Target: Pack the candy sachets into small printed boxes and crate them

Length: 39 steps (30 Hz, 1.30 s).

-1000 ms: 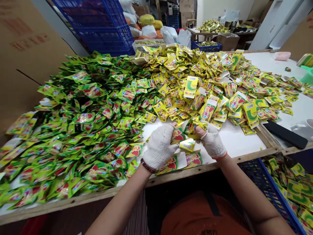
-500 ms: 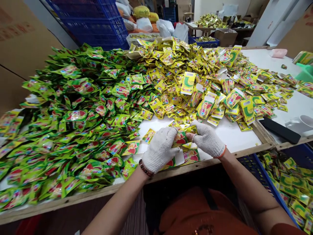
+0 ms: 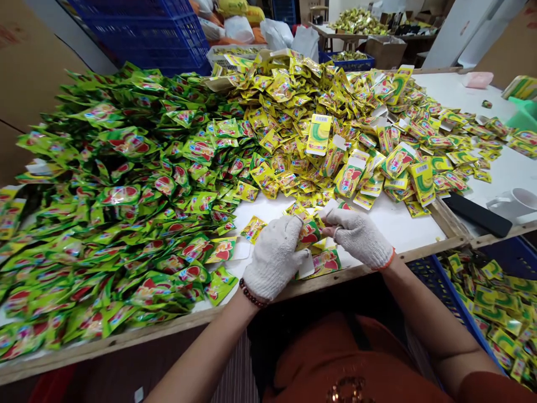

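Observation:
My gloved left hand (image 3: 274, 254) is closed round a small yellow-green candy box (image 3: 309, 232) with red fruit printed on it, held just above the table's front edge. At the box's right end, the fingers of my gloved right hand (image 3: 358, 235) are pinched together; what they grip is hidden. A white cardboard flap shows by those fingertips. Beneath my hands lies another candy box (image 3: 326, 262), partly covered. Left of my left hand are a yellow sachet (image 3: 253, 229) and a box with its white flap out (image 3: 222, 249).
Green sachets (image 3: 121, 196) are heaped on the left, yellow sachets (image 3: 289, 89) and boxes behind my hands. A black phone (image 3: 477, 214) and a white mug (image 3: 522, 201) stand at the right. Below the table edge, a blue crate (image 3: 465, 308) holds boxes. Blue crates (image 3: 142, 39) are stacked behind.
My right fingertips have drawn slightly away from the box's end, and the yellow sachet by them shows less. The left hand keeps its hold. The whole view has shifted slightly.

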### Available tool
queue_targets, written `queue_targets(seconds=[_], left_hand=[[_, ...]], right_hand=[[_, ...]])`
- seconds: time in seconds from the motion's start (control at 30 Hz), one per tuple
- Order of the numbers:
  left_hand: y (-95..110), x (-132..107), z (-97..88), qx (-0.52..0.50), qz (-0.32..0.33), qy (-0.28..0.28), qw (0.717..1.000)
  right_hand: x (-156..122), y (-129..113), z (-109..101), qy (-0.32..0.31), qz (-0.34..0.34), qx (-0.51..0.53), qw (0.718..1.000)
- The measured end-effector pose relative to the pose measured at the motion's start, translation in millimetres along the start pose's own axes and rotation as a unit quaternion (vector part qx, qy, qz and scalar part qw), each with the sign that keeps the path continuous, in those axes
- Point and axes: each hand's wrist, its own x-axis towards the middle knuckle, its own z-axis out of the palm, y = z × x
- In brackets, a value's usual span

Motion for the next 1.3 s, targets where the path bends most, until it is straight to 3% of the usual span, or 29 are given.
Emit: queue_targets(seconds=[0.1, 0.23, 0.33, 0.4, 0.5, 0.6, 0.73, 0.83, 0.9, 0.97, 1.03, 1.1, 1.17, 1.3], left_hand=[[1, 1, -5.4, -0.005, 0.009, -0.003, 1.000], [8, -1, -5.1, -0.030, 0.054, -0.010, 0.998], [24, -4, -1.5, -0.041, 0.059, -0.044, 0.996], [39, -4, 1.1, -0.059, 0.051, -0.070, 0.995], [61, 1, 4.2, -0.089, 0.048, -0.078, 0.992], [66, 9, 3.9, -0.092, 0.043, -0.086, 0.991], [36, 16, -7.4, -0.028, -0.040, -0.119, 0.992], [-7, 16, -26.2, 0.045, -0.133, -0.143, 0.980], [-38, 11, -40.9, 0.103, -0.189, -0.162, 0.963], [-66, 2, -53.1, 0.153, -0.229, -0.203, 0.940], [-85, -7, -59.2, 0.171, -0.204, -0.259, 0.928], [-96, -14, -58.7, 0.172, -0.139, -0.300, 0.928], [-103, -18, -54.5, 0.185, -0.096, -0.303, 0.930], [-115, -17, -49.5, 0.191, -0.126, -0.267, 0.936]], right_hand=[[-9, 1, -3, -0.060, 0.047, 0.115, 0.990], [-23, 10, -6, -0.228, 0.107, 0.265, 0.931], [-33, 21, -13, -0.280, 0.135, 0.284, 0.907], [-40, 26, -19, -0.248, 0.167, 0.244, 0.922], [-49, 30, -29, -0.099, 0.197, 0.133, 0.966], [-57, 34, -43, 0.029, 0.214, 0.042, 0.975], [-73, 52, -64, 0.119, 0.233, -0.124, 0.957], [-83, 68, -77, 0.093, 0.225, -0.278, 0.929], [-84, 74, -83, 0.065, 0.226, -0.329, 0.915], [-80, 72, -85, 0.087, 0.202, -0.351, 0.910], [-70, 63, -82, 0.138, 0.152, -0.346, 0.915], [-56, 47, -71, 0.158, 0.085, -0.308, 0.934], [-41, 30, -53, 0.140, 0.017, -0.254, 0.957], [-20, 5, -12, 0.063, -0.094, -0.184, 0.976]])
